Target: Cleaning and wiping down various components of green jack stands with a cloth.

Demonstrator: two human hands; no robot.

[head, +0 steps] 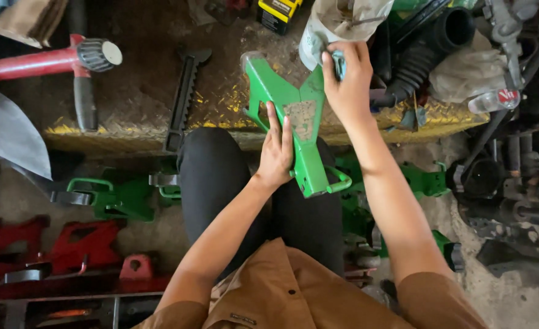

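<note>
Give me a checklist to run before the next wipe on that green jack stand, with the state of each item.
1. Left hand steadies the green jack stand: ok, palm flat on its sloped face.
2. Right hand holds the blue cloth: ok, bunched under the fingers at the stand's upper leg.
3. Stand supported: ok, it rests across the black-trousered lap.
4. Worn patch on the face uncovered: ok, between the hands.
5. Stand's underside clean: cannot tell, hidden.
6. Black ratchet bar clear of the hands: ok, lying apart on the yellow tread plate.
</note>
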